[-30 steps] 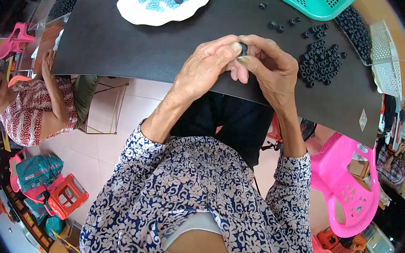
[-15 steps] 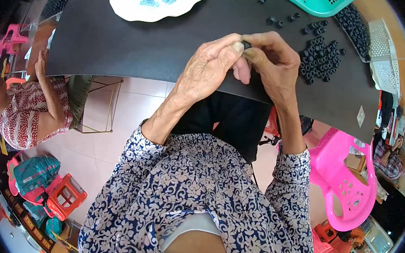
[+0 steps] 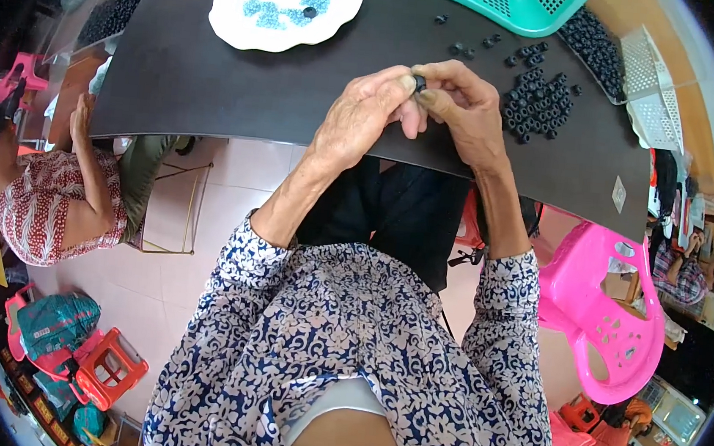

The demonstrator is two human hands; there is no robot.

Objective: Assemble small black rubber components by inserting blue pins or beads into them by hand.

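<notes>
My left hand [image 3: 365,115] and my right hand [image 3: 467,115] meet above the near edge of the dark table. Between their thumbs and fingertips they grip one small black cylindrical piece [image 3: 420,83], mostly covered by the fingers. To the right of my right hand lies a loose pile of small black ring-like pieces [image 3: 537,105], with several strays beyond it. Farther left stands a white scalloped plate [image 3: 228,26] bearing light blue speckled patches; I cannot tell whether these are print or tiny bits. One black piece [image 3: 309,12] rests on it.
A green perforated basket [image 3: 553,23] sits at the table's far side. Right of it are a clear tray of black pieces [image 3: 597,53] and a white perforated basket [image 3: 658,105]. A pink chair [image 3: 568,284] stands at right. Another person [image 3: 57,205] sits at left.
The view has shifted slightly, so the plate and baskets sit lower in it. My hands stay together on the black piece, with the fingers slightly rearranged around it.
</notes>
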